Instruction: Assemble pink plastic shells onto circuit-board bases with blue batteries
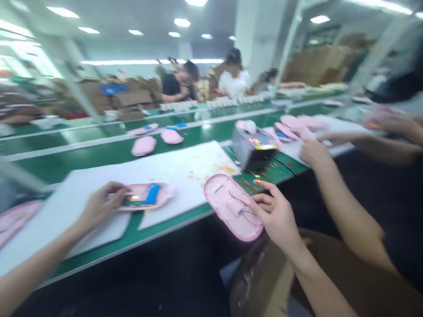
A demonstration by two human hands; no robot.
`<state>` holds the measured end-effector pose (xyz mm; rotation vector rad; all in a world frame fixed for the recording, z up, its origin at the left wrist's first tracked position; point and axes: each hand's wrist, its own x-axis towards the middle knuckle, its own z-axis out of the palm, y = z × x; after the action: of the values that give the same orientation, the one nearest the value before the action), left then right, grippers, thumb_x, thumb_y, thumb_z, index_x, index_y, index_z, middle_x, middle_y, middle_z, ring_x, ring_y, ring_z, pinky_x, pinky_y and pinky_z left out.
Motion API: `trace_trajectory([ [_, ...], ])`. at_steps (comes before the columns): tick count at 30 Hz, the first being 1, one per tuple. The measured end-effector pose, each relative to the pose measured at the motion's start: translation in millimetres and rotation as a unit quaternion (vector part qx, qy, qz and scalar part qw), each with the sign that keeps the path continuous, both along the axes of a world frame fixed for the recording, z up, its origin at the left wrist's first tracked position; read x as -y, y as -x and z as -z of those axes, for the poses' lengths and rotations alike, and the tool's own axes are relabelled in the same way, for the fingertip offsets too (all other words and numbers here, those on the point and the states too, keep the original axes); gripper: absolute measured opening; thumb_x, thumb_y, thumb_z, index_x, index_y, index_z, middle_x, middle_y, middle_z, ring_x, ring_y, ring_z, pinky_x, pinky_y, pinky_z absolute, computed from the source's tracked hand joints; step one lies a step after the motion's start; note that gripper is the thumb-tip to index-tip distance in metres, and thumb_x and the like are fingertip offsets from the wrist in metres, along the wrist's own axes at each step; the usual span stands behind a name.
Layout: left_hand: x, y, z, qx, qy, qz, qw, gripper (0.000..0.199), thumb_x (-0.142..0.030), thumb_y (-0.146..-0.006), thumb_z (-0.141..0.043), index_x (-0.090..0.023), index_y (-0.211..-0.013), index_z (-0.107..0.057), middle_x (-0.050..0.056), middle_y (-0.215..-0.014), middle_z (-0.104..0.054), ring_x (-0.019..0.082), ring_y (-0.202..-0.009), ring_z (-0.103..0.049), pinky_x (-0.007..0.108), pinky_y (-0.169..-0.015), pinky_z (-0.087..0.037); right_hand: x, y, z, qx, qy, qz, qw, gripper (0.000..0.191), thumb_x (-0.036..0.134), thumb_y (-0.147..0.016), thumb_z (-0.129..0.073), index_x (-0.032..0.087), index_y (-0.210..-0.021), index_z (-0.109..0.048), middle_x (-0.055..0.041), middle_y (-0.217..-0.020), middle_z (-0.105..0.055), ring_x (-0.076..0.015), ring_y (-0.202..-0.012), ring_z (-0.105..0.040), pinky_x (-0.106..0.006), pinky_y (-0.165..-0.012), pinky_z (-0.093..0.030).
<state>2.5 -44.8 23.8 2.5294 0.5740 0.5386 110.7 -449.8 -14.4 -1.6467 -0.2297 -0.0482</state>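
Observation:
My left hand (pixel 102 206) rests its fingertips on the near end of an open pink plastic casing (pixel 163 197), which lies on a white sheet (pixel 185 169). That casing holds a small circuit board and a blue battery. My right hand (pixel 276 215) grips the edge of a second pink casing half (pixel 223 196) over the bench edge. Thin red wires and a small white part lie inside this half. A grey electronic box (pixel 253 149) with small glowing lights stands just beyond my right hand.
A co-worker's hands (pixel 313 152) reach in at the right, near several pink casings (pixel 292 125). More pink casings (pixel 143 145) lie on the green conveyor bench (pixel 99 147). Orange scraps dot the white sheet. Further people and cardboard boxes stand behind.

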Motion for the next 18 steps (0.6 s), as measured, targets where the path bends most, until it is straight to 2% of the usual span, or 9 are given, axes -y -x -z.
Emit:
trace_trajectory([
  [3,-30.4,14.9,9.4,0.120,0.170,0.021,0.978,0.056,-0.072,-0.069,-0.062,-0.017,-0.080,-0.061,0.001,-0.077,-0.070,0.018,-0.075,-0.064,0.030,-0.074,-0.050,-128.1,-25.1,-19.5,-0.017,0.050,-0.018,0.998,0.070,0.043,-0.067,-0.070,0.015,-0.127,-0.050,-0.0029,-0.082,-0.067,-0.0157,-0.054,-0.062,-0.028,-0.050,-0.053],
  [5,-39.2,16.5,17.4,0.168,0.231,0.036,0.958,0.049,-0.063,-0.069,-0.068,-0.017,-0.083,-0.058,0.005,-0.081,-0.071,0.020,-0.078,-0.066,0.032,-0.075,-0.050,-185.2,-22.3,-17.3,-0.039,0.126,-0.042,0.990,0.079,0.044,-0.067,-0.066,0.013,-0.136,-0.043,-0.0018,-0.078,-0.067,-0.0165,-0.049,-0.060,-0.028,-0.047,-0.051],
  [6,-41.0,17.3,20.1,0.183,0.260,0.040,0.947,0.045,-0.059,-0.071,-0.070,-0.018,-0.084,-0.056,0.005,-0.082,-0.071,0.020,-0.078,-0.067,0.032,-0.075,-0.051,-201.7,-18.0,-14.4,-0.047,0.164,-0.066,0.983,0.084,0.045,-0.069,-0.065,0.012,-0.142,-0.038,-0.0015,-0.076,-0.068,-0.0180,-0.050,-0.061,-0.029,-0.047,-0.050],
  [9,-43.1,23.2,20.4,0.191,0.349,0.065,0.915,0.041,-0.048,-0.076,-0.072,-0.019,-0.094,-0.049,0.002,-0.079,-0.071,0.019,-0.073,-0.068,0.030,-0.071,-0.051,-214.5,-9.8,-12.8,-0.025,0.247,-0.111,0.962,0.094,0.055,-0.074,-0.061,0.014,-0.151,-0.025,-0.0009,-0.074,-0.070,-0.0220,-0.056,-0.065,-0.031,-0.052,-0.050],
  [11,-46.6,27.4,15.8,0.175,0.382,0.088,0.903,0.037,-0.041,-0.078,-0.071,-0.018,-0.100,-0.053,0.002,-0.077,-0.071,0.018,-0.070,-0.068,0.029,-0.069,-0.051,-211.0,-15.6,-20.7,0.020,0.301,-0.094,0.949,0.092,0.061,-0.077,-0.057,0.015,-0.151,-0.027,-0.0014,-0.074,-0.070,-0.0228,-0.057,-0.066,-0.034,-0.059,-0.051],
  [13,-52.0,28.9,10.3,0.159,0.388,0.104,0.902,0.027,-0.035,-0.080,-0.069,-0.015,-0.097,-0.063,0.003,-0.078,-0.072,0.017,-0.071,-0.068,0.027,-0.067,-0.051,-212.6,-29.1,-29.8,0.050,0.376,-0.066,0.923,0.087,0.061,-0.079,-0.053,0.013,-0.148,-0.033,-0.0022,-0.070,-0.069,-0.0242,-0.058,-0.065,-0.038,-0.066,-0.050],
  [15,-57.1,27.4,5.3,0.147,0.389,0.112,0.902,0.019,-0.032,-0.082,-0.067,-0.014,-0.086,-0.069,0.005,-0.080,-0.072,0.016,-0.073,-0.068,0.025,-0.066,-0.050,-222.6,-44.2,-33.5,0.033,0.436,-0.084,0.896,0.085,0.056,-0.080,-0.054,0.012,-0.149,-0.032,-0.0020,-0.065,-0.066,-0.0250,-0.057,-0.064,-0.039,-0.065,-0.049],
  [16,-58.8,25.7,3.2,0.143,0.391,0.115,0.902,0.017,-0.030,-0.082,-0.066,-0.014,-0.083,-0.070,0.005,-0.081,-0.072,0.016,-0.073,-0.068,0.024,-0.066,-0.050,-229.7,-50.6,-32.8,0.011,0.445,-0.104,0.890,0.087,0.052,-0.078,-0.056,0.012,-0.151,-0.030,-0.0016,-0.065,-0.065,-0.0244,-0.056,-0.063,-0.038,-0.062,-0.049],
  [18,-60.7,21.9,0.1,0.140,0.397,0.125,0.898,0.015,-0.027,-0.084,-0.065,-0.014,-0.084,-0.071,0.005,-0.080,-0.072,0.015,-0.072,-0.067,0.023,-0.067,-0.051,-245.1,-59.5,-28.3,-0.037,0.405,-0.136,0.903,0.093,0.045,-0.073,-0.062,0.014,-0.153,-0.026,-0.0005,-0.070,-0.064,-0.0216,-0.055,-0.061,-0.034,-0.056,-0.048],
])
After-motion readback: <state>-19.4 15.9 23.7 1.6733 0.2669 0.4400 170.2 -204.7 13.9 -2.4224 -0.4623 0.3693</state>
